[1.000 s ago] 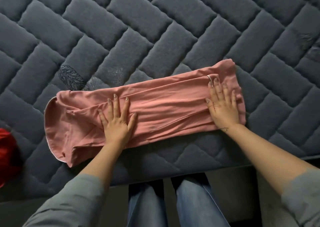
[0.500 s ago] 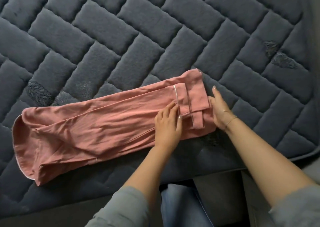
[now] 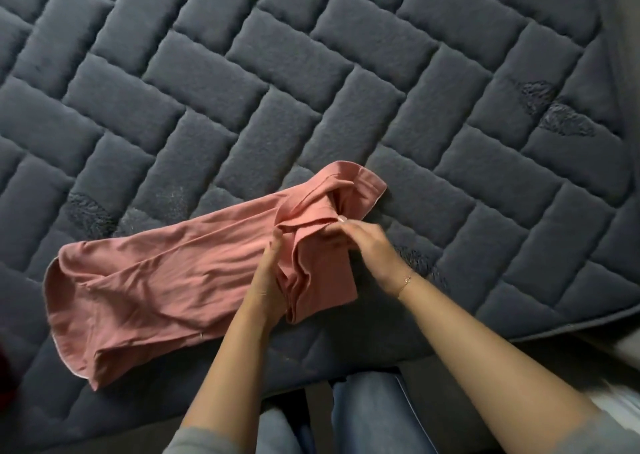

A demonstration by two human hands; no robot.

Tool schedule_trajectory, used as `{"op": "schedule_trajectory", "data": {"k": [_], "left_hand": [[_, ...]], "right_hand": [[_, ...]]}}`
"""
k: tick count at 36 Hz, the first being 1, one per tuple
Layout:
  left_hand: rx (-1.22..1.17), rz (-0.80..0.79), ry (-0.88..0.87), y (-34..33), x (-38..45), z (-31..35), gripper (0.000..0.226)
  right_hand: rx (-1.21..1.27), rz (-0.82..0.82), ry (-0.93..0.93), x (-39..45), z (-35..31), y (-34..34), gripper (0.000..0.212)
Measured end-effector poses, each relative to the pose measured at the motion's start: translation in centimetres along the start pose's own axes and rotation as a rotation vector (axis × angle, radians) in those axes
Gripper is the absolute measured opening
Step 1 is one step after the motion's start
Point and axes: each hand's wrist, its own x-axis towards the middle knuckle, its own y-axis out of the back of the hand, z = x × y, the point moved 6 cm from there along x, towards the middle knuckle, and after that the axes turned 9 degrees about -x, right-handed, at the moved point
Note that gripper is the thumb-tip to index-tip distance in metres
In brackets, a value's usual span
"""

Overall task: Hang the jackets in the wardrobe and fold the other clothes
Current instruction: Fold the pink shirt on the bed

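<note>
One pink garment (image 3: 166, 287) lies on the dark grey quilted bed cover (image 3: 311, 82), near the bed's front edge and stretched roughly left to right; it is the only piece of clothing fully in view. Its left part lies flat and open-ended, with a pale hem showing along the left edge, while its right end is bunched and partly rolled or folded over itself, so the layers there cannot be counted or told apart. Two bare hands work at that bunched end. The left hand (image 3: 268, 280) has its grip clamped on the fabric at the near side of the bundle, its fingers hidden behind and under the cloth with only the thumb and the back of the hand showing. The right hand (image 3: 367, 245) pinches a fold at the top of the bundle, its fingertips (image 3: 341, 219) partly buried in the fabric and slightly blurred. A thin bracelet (image 3: 407, 280) sits on the right wrist. Both forearms are bare, with grey sleeves (image 3: 204, 439) cut off at the bottom of the view. Between the arms two legs in blue jeans (image 3: 367, 415) show below the bed's edge. At the far left border a sliver of something dark red (image 3: 4, 377) is cut off by the frame and cannot be identified. No container shows anywhere in view.
</note>
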Motion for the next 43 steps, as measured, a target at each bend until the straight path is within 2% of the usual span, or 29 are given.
{"op": "schedule_trajectory", "data": {"k": [2,4,6,7,8,11,14,17,19,22,25,27,30,32,35,39,43], "left_hand": [[0.301,0.058,-0.134,0.2,0.3,0.5,0.066],[0.547,0.158,-0.219,0.3,0.7,0.8,0.057],[0.567,0.265,-0.253,0.7,1.0,1.0,0.038],[0.543,0.287,-0.264,0.9,1.2,1.1,0.031],[0.531,0.3,-0.264,0.9,1.4,1.2,0.026],[0.496,0.308,-0.227,1.3,1.9,1.1,0.018],[0.446,0.252,-0.192,1.6,1.8,1.1,0.026],[0.399,0.225,-0.155,1.8,1.7,1.1,0.025],[0.285,0.248,-0.078,1.6,1.4,0.8,0.025],[0.102,0.22,0.015,1.3,1.1,0.4,0.037],[0.162,0.184,-0.05,1.3,0.9,0.6,0.046],[0.119,0.171,-0.014,1.2,0.8,0.5,0.055],[-0.127,0.101,0.095,0.9,0.8,-0.3,0.068],[-0.193,0.051,0.098,0.8,0.7,-0.2,0.071],[-0.05,-0.038,-0.02,0.4,0.7,0.7,0.061],[0.146,0.112,-0.179,0.6,1.1,1.2,0.045],[0.229,0.253,-0.248,0.6,1.7,1.3,0.017]], "right_hand": [[-0.071,0.195,0.134,-0.3,-0.7,1.9,0.033],[-0.033,0.386,0.136,-0.2,-0.4,4.3,0.033],[-0.026,0.52,0.073,0.6,0.3,6.7,0.023],[-0.038,0.536,0.034,1.3,0.7,7.6,0.016],[-0.046,0.518,-0.006,2.0,1.1,8.2,0.01],[-0.061,0.413,-0.067,4.3,1.4,8.6,0.033],[-0.168,0.338,-0.071,6.0,0.4,7.8,0.044],[-0.339,0.308,-0.058,6.8,-0.6,6.7,0.027],[-0.336,0.285,-0.009,6.5,-1.2,5.9,0.018],[-0.361,0.283,0.123,4.7,-2.3,4.7,0.017],[-0.416,0.184,0.254,2.3,-2.8,2.1,0.013],[-0.466,0.055,0.258,1.0,-2.0,-0.2,0.012],[-0.543,-0.035,0.201,0.2,-0.9,-2.2,0.019],[-0.394,-0.1,0.083,0.4,-0.4,-2.7,0.031],[-0.098,-0.177,-0.059,0.3,0.8,-3.5,0.046],[0.245,0.001,-0.095,-0.3,1.8,-2.8,0.053],[0.529,0.122,-0.119,-0.1,1.9,-1.1,0.044]]}}
